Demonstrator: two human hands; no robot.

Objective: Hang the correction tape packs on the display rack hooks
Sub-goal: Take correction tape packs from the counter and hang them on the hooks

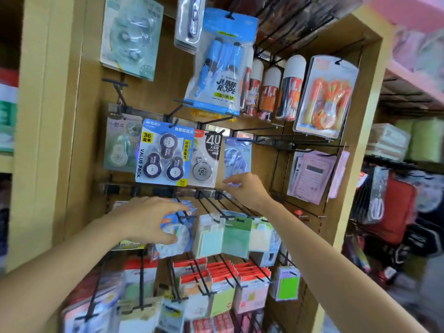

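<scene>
Left hand (149,219), nearest: fingers above and thumb below, curled round a blue-and-white correction tape pack (176,236), which sits at a black hook (189,215) in the lower row. Sticky note packs (223,236) hang just right of it. Right hand (245,188), higher up: fingertips pinch the bottom edge of a pale blue correction tape pack (237,155) hanging in the middle row. The value pack (163,152) hangs further left, with the jump rope pack (218,63) above.

Both my bare forearms reach up and forward. My left hand (149,219), the lower one, grips a blue pack (176,246) between curled fingers and thumb. My right hand (245,188), higher, bends its fingers against a lilac pack (237,156); blur hides any pinch.
</scene>
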